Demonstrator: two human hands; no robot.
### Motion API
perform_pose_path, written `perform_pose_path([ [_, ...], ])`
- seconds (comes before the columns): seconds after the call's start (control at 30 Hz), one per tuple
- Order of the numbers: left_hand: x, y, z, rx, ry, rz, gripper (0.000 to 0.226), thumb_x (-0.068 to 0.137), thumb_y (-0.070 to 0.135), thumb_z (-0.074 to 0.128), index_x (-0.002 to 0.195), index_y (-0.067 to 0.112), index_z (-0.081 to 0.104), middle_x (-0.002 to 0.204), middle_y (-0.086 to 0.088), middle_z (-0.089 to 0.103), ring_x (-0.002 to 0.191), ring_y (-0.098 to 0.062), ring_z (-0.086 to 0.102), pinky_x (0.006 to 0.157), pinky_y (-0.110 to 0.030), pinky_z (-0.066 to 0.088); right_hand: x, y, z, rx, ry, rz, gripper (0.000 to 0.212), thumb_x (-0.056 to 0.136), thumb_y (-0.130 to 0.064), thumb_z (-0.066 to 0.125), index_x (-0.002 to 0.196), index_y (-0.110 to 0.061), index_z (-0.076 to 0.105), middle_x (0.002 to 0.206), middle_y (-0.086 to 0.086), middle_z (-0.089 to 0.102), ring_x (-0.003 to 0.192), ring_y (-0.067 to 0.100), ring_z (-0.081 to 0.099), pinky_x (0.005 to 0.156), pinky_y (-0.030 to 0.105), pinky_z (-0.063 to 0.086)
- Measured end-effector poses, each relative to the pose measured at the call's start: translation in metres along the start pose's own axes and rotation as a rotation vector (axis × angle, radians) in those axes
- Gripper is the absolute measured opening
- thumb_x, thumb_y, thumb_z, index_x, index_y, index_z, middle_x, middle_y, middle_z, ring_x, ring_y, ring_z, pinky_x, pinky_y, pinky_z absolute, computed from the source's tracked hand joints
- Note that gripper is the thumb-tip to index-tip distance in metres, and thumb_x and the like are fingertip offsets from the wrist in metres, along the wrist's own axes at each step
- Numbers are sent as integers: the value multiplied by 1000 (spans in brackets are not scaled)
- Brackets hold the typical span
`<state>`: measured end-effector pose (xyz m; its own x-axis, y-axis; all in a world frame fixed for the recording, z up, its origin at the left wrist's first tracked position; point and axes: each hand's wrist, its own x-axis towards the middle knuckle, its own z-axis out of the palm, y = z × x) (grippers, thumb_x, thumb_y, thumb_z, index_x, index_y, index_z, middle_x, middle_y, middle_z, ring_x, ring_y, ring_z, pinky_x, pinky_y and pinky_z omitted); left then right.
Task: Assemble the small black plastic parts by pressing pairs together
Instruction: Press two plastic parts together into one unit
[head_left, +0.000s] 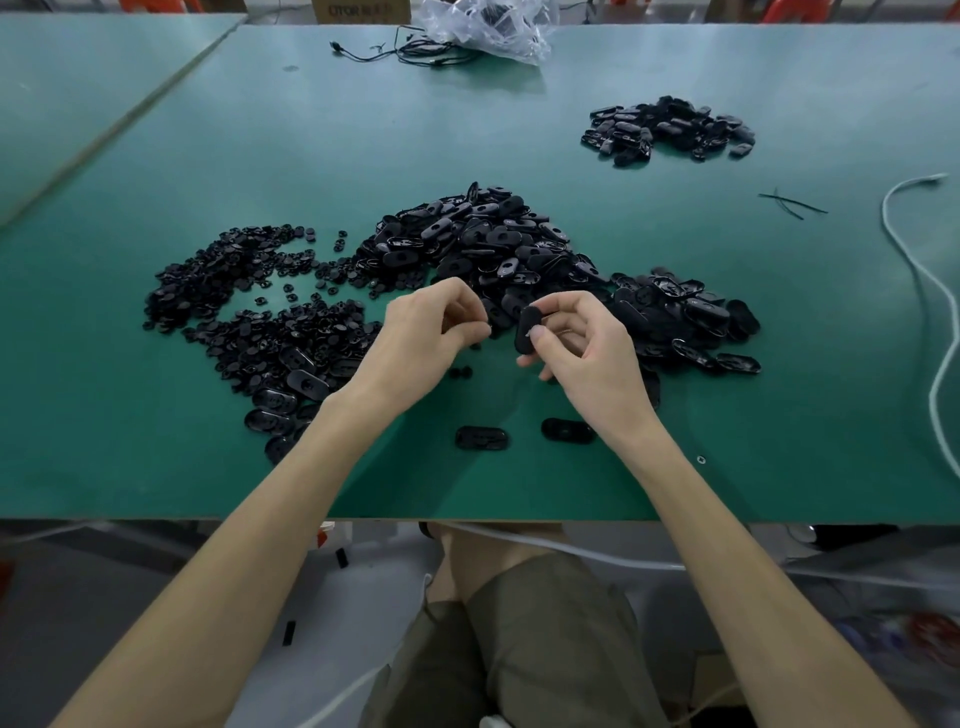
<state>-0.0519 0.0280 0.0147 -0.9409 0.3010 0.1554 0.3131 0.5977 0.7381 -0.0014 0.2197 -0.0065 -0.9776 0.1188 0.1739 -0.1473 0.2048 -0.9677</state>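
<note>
shell pinched and ready, mate unconfirmed

right hand (576, 338) pinches one oval shell (529, 330) by its edges, thumb on the near side and fingertips behind. it holds the shell upright above the green table (156, 467), just in front of the heap of oval shells (493, 244). left hand (431, 327) hangs just beside it with fingers curled toward the thumb. whether they nip a small piece cannot be told, since anything dark there merges with the heap behind.

handling, as a judgement: the shell looks light, stiff and glossy, so it would likely slip under a loose pinch. the edges are the place to hold it, leaving the middle free for the mating piece. thin moulded plastic probably snaps together under modest thumb pressure, though a skewed press could jam it.

counts: one shell in hand. two loose shells (481, 437) lie flat near the table's front edge, apart from each other. two small round bits (461, 372) touch, below the hands. there are three heaps, each too many to count: small round parts (249, 291) to the left, oval shells in the middle, and a separate pile (670, 127) far back on the right, perhaps finished pairs.
</note>
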Motion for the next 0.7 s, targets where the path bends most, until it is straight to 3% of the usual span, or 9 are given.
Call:
perform_pose_path([
  [0.27,-3,8,23,-463,82,3,13,91,1,76,99,10,74,97,-7,77,92,-20,74,86,-24,58,0,0,0,5,-8,-12,22,100,-1,65,119,-9,61,98,11,73,81,18,79,64,26,58],
  [0.43,-5,2,32,-546,120,-14,13,91,1,76,101,8,75,99,-6,78,88,-15,74,86,-24,57,0,2,-1,16,4,-19,27,98,0,67,122,-10,60,98,9,73,83,19,79,69,27,60],
  [0.7,-7,-3,35,-581,120,29,13,95,8,74,108,7,76,94,0,78,74,-12,72,72,-16,51,0,3,0,-11,-24,-49,32,97,1,67,126,-11,60,99,13,70,84,18,79,70,27,60],
])
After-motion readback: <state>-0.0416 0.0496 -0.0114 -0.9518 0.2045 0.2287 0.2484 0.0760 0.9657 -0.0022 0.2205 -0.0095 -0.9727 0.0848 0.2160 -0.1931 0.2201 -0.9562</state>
